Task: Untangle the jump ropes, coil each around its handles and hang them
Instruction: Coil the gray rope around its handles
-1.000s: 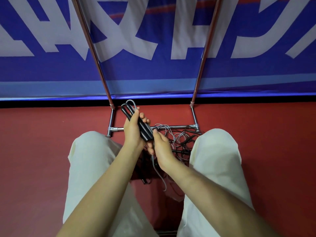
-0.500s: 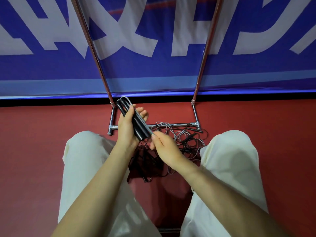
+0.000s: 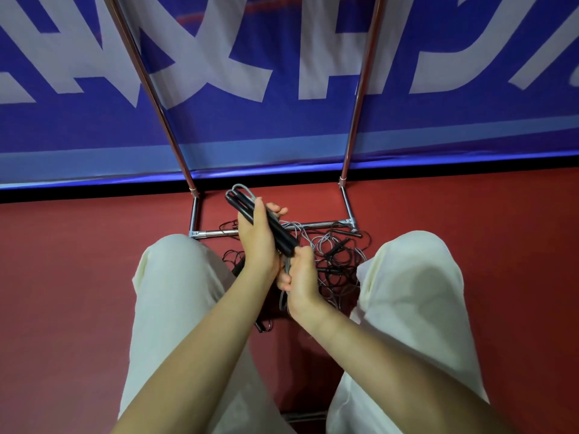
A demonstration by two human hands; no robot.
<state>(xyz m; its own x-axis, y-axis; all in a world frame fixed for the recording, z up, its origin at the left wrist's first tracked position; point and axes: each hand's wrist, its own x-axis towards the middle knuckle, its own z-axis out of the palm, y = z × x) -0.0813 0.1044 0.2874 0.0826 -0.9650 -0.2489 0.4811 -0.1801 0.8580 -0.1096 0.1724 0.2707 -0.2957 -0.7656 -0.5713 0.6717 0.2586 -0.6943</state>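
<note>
We hold the pair of black handles (image 3: 261, 220) side by side in our left hand (image 3: 258, 242), fingers curled tight around them, just above the near bar of the metal rack (image 3: 216, 232). Their long axis slants from the far left, toward the rack's left post, down to the near right, ending right at our right hand (image 3: 299, 277). That hand sits just below the handles' lower end and pinches the grey cord (image 3: 283, 300), which trails down between our knees. So the cord leaves the handles on the right hand's side, and the winding looks to be that hand's job. The handles are slim and matte; a grey loop shows at their far tips. Beyond our hands, the other ropes (image 3: 332, 261) lie tangled beside the rack's bar.
</note>
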